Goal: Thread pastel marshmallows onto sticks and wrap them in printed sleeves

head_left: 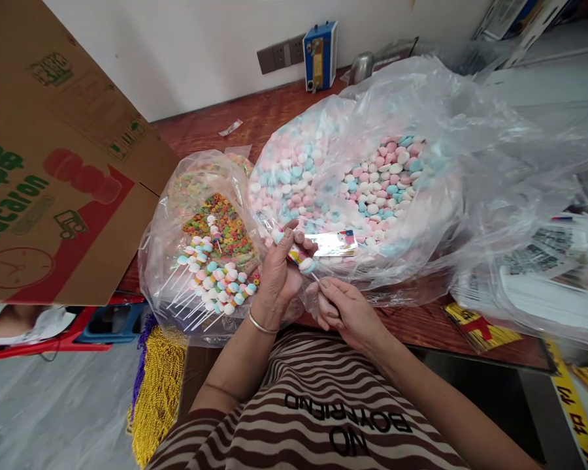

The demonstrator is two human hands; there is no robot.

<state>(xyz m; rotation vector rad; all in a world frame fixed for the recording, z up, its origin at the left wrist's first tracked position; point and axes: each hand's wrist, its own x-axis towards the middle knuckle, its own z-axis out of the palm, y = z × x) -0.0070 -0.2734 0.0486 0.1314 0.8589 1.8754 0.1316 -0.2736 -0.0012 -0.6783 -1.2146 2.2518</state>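
Note:
Over the table's front edge my left hand (pixel 277 267) is closed round a candy skewer (pixel 305 264), with pastel pieces and coloured rings threaded on a white stick. My right hand (pixel 345 305) pinches the lower end of that stick. A shiny printed wrapper (pixel 336 243) lies just beyond my left fingers, on the big clear bag (pixel 421 251) of pink, white and blue candies (pixel 382 179). To the left, several finished-looking skewers (pixel 220 287) rest on another clear bag (pixel 151 261), which contains small coloured ring candies (pixel 230 228). My left fingers partly hide the skewer's upper end.
A large cardboard box (pixel 73 189) stands at the left. Against the wall are a blue device (pixel 320 57) and a metal cup (pixel 361 68). Papers and plastic (pixel 543 281) lie at the right. Yellow fringe (pixel 159 391) hangs below the table's left front.

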